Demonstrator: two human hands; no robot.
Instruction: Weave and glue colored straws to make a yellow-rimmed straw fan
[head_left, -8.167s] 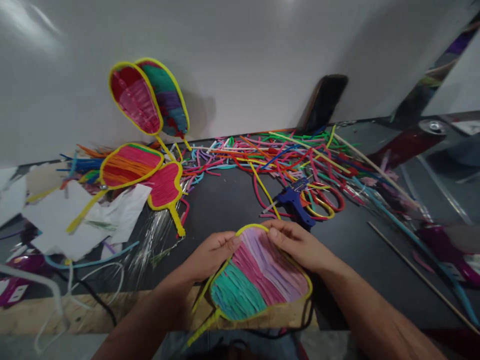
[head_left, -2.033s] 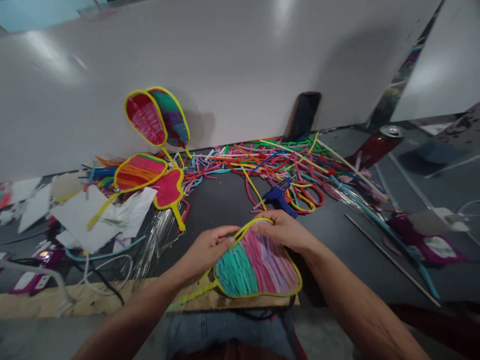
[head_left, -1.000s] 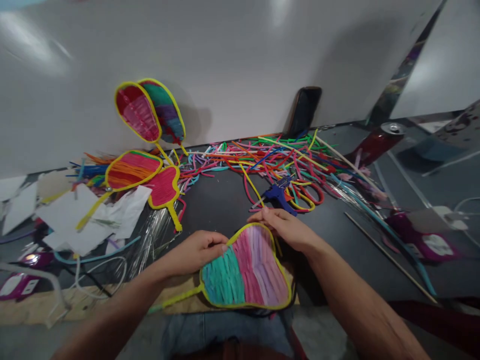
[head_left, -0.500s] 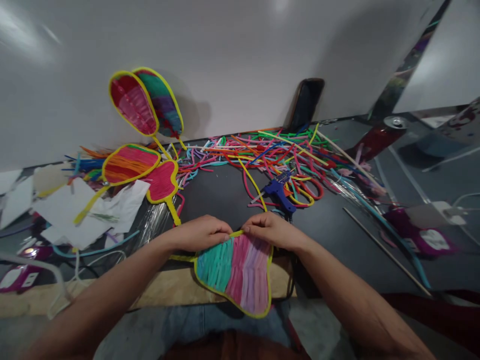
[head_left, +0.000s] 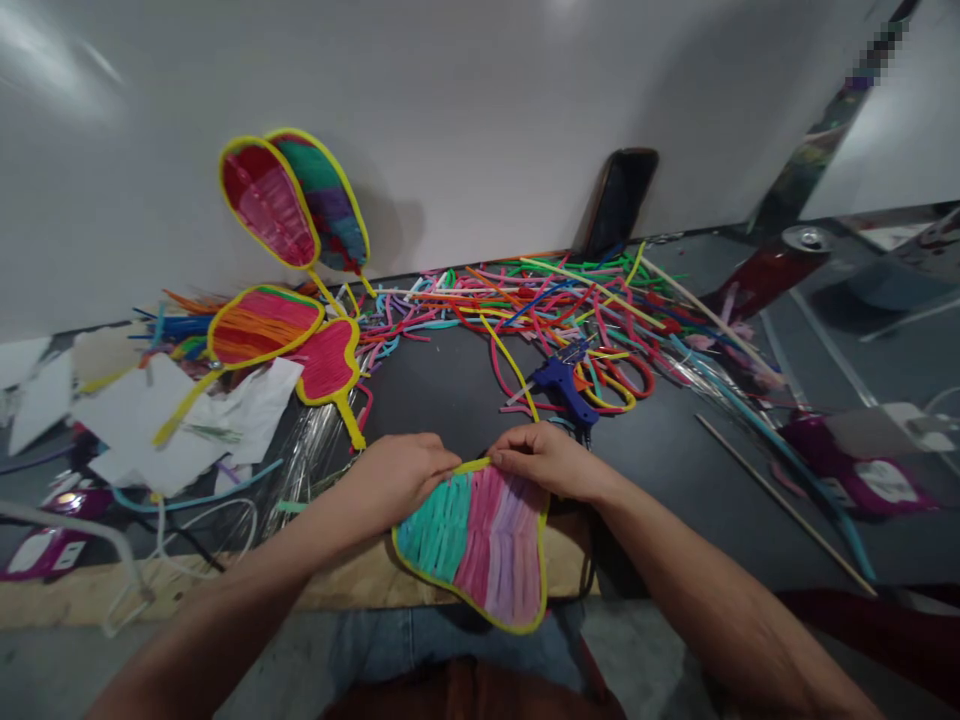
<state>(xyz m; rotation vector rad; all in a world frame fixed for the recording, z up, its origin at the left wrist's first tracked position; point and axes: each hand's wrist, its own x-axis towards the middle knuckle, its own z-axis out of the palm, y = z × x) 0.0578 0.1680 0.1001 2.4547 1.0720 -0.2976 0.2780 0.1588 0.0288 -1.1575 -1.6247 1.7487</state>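
A pipe-cleaner wing panel [head_left: 476,550], striped teal, pink and lilac with a yellow edging, hangs over the near edge of the table. My left hand [head_left: 409,470] pinches its top edge on the left side. Close beside it, my right hand [head_left: 536,460] grips the same yellow edge with thumb and fingertips. A short stretch of yellow border shows between the two hands. Just beyond my right hand lies a blue glue gun [head_left: 566,385]. Past my left hand rests a pink panel with a yellow rim [head_left: 330,362].
Loose pipe cleaners [head_left: 465,305] are heaped along the wall, where a phone [head_left: 621,200] leans. Two yellow-edged panels [head_left: 270,205] stand at back left; an orange-pink one [head_left: 266,328] lies lower. White paper scraps [head_left: 150,430] lie left. A red can [head_left: 780,270] and thin stick [head_left: 780,500] are right.
My left hand has shifted slightly along the panel's top edge, and its forearm now covers the yellow strip seen at the panel's left. The view has moved a little.
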